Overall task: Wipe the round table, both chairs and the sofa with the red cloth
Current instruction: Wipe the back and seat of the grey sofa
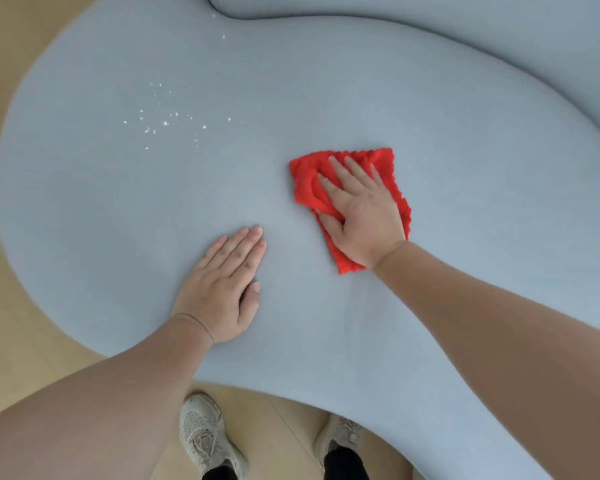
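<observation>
The right hand (pixel 361 209) is pressing the red cloth (pixel 307 188) onto the sofa (pixel 430 98) seat with flat fingers, the left hand (pixel 219 289) is resting open beside it, and the white specks (pixel 163 123) are lying forward-left of the cloth.

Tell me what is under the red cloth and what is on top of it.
The red cloth lies spread on the blue sofa seat, and the right hand presses flat on top of it. Whether anything sits between cloth and seat is hidden.
</observation>
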The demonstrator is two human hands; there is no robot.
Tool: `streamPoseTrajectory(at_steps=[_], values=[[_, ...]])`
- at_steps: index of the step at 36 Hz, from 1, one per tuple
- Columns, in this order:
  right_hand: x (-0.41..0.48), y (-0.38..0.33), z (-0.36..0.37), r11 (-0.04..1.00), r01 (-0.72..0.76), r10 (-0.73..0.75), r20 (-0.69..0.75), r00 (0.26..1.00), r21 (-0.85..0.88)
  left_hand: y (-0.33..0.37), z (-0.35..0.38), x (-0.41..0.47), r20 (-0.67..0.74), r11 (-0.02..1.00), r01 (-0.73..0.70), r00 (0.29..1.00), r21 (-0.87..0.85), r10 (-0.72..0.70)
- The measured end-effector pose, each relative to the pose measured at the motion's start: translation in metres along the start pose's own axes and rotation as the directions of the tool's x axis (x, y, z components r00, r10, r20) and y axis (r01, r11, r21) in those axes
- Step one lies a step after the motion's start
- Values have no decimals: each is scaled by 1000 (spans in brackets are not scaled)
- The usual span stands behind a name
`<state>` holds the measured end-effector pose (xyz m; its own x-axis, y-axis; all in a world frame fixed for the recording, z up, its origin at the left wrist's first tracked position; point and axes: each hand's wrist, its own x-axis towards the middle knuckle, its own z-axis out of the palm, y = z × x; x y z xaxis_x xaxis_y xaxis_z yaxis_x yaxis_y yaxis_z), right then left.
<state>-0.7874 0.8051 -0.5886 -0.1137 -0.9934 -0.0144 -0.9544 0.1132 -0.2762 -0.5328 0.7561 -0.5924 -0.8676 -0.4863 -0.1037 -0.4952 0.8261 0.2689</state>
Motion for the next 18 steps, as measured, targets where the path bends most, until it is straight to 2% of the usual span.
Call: streamPoseTrajectory(at_steps=[14,18], values=[[-123,-85,28,999,-21,24,-84,996,33,2,-12,-4,-19,996,-8,1000,-93,6],[-140,-107,34,999,-47,48,-96,994,10,-8,-22,-13,-32,992,83,996,-93,-86]])
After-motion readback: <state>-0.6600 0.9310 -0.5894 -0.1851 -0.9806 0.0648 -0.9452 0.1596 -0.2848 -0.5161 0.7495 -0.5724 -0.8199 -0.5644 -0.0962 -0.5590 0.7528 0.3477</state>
